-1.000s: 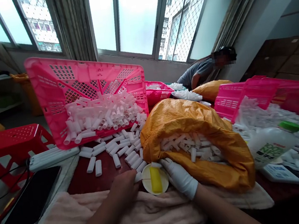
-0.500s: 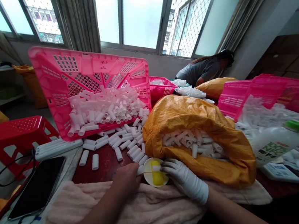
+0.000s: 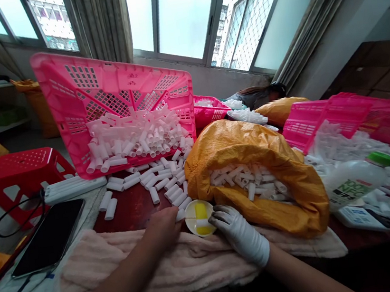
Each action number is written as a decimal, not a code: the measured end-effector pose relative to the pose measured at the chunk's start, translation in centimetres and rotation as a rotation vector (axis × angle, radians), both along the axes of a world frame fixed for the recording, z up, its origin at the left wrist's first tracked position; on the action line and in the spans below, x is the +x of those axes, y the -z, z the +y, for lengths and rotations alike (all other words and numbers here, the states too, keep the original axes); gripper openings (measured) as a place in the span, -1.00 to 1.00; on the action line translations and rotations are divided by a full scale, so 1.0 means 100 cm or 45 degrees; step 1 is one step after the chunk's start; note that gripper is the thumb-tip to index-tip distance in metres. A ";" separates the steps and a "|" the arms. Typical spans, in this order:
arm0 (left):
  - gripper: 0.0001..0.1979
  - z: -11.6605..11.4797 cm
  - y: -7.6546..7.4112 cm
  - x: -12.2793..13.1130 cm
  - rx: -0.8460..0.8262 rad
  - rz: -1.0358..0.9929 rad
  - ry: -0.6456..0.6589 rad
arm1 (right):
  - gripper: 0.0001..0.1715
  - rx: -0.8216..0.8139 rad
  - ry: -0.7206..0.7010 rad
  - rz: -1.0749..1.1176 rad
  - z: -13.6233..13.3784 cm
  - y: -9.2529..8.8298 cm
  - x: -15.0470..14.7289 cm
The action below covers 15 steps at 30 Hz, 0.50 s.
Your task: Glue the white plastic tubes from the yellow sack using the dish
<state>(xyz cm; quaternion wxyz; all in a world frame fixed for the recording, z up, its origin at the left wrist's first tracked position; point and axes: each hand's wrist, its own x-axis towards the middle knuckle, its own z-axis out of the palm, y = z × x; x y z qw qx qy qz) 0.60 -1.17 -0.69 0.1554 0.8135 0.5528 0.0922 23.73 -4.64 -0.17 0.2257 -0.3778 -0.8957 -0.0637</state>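
In front of me a small round white dish (image 3: 191, 226) holds a yellow block (image 3: 200, 210) that looks like a sponge. My left hand (image 3: 163, 229), bare, is closed at the dish's left side, pinching a short white tube (image 3: 180, 215). A thin line, perhaps a stick, runs from there across the dish. My right hand (image 3: 242, 235) wears a white glove and reaches in from the right. Its fingertips pinch another white tube (image 3: 202, 222), which lies over the yellow block. Loose white tubes (image 3: 154, 195) are scattered just beyond the dish.
A tilted pink basket (image 3: 158, 81) spills tubes at the back left. Close on the right, an orange sack (image 3: 240, 135) stands open with tubes inside. A green-capped bottle (image 3: 356, 182), a phone (image 3: 49, 237), a towel (image 3: 125, 270) and a red stool (image 3: 22, 173) surround the workplace. A person (image 3: 256, 95) bends behind.
The tube in my right fingers sits lower on the yellow block. Two loose tubes at the left now lie closer together. The person behind has bent lower.
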 end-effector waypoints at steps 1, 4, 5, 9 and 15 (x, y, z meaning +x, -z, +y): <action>-0.79 0.000 0.000 0.000 -0.005 0.005 -0.007 | -0.77 -0.001 -0.032 -0.027 -0.002 -0.002 0.000; -0.78 -0.001 -0.003 0.002 -0.029 0.015 -0.021 | -0.76 -0.049 -0.123 -0.103 -0.009 -0.010 -0.004; -0.77 -0.001 -0.003 0.002 -0.036 0.019 -0.027 | -0.76 -0.088 -0.163 -0.114 -0.011 -0.012 -0.007; -0.76 -0.004 -0.007 0.002 -0.055 0.023 -0.043 | -0.76 -0.270 -0.228 0.326 -0.012 -0.014 -0.021; -0.81 -0.008 -0.016 -0.003 0.191 -0.029 0.007 | -0.81 -0.596 0.093 1.373 0.003 -0.008 -0.043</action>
